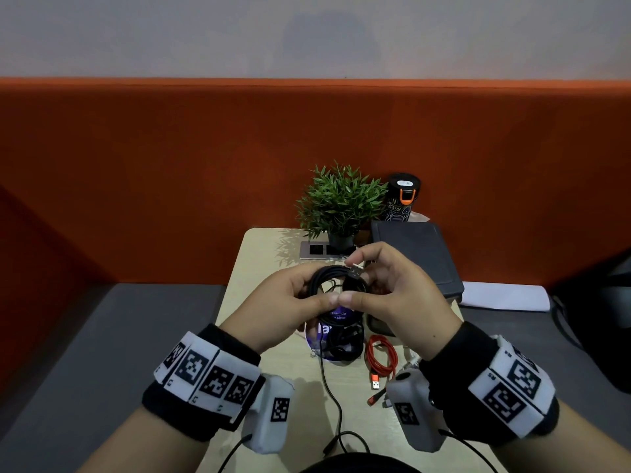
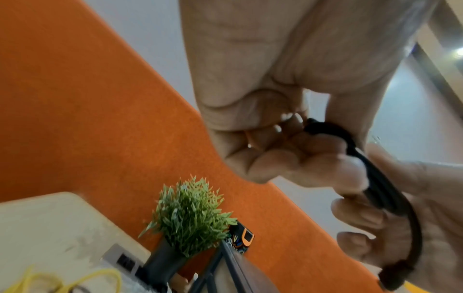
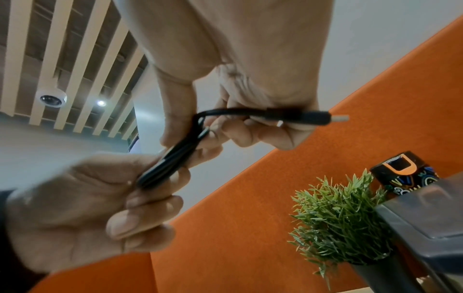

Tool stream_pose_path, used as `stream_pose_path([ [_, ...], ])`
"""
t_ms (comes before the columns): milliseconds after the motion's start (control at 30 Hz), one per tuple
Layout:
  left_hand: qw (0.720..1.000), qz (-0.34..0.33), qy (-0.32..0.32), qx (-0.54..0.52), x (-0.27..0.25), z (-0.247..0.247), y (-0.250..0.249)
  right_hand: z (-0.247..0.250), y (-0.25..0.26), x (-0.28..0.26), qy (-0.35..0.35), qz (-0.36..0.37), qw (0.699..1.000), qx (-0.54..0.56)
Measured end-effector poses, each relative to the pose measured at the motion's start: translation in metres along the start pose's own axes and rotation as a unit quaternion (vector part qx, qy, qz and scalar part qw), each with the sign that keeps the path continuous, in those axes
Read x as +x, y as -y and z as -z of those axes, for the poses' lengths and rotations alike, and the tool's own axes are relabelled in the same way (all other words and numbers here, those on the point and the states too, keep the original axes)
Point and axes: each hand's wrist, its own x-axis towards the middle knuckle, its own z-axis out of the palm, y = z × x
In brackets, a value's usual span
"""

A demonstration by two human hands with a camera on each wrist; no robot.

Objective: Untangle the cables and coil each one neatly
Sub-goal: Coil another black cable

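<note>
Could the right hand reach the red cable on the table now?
Probably not yet: the right hand is busy holding the black cable. The red cable lies uncovered just below it, so the path looks free once it lets go.

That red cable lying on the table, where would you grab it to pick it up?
Judging from the head view, grip the red cable across the middle of its coiled loops, coming straight down from above. It lies flat on the table, so a pinch over the bundled strands should lift them together. Taking only the plug end would likely let the coil unravel.

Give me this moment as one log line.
left hand: holds black coil | right hand: pinches its USB plug | red cable: on table
</note>
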Motion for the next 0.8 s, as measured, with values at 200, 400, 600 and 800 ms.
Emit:
stream_pose_path([
  [200,0.994,0.009,-0.026,0.102,0.003,-0.001,-0.007,0.001,-0.005,0.001,0.000,0.004,0.999,-0.039],
  [400,0.984,0.044,0.025,0.174,0.003,0.006,-0.013,0.013,-0.003,0.001,0.093,-0.009,0.990,-0.106],
  [600,0.983,0.040,-0.012,0.181,0.006,0.002,-0.022,0.012,0.003,-0.004,0.071,0.003,0.997,0.043],
  [800,0.965,0.022,-0.079,0.250,0.009,-0.014,-0.018,0.003,0.006,-0.004,0.023,-0.004,0.996,0.081],
])
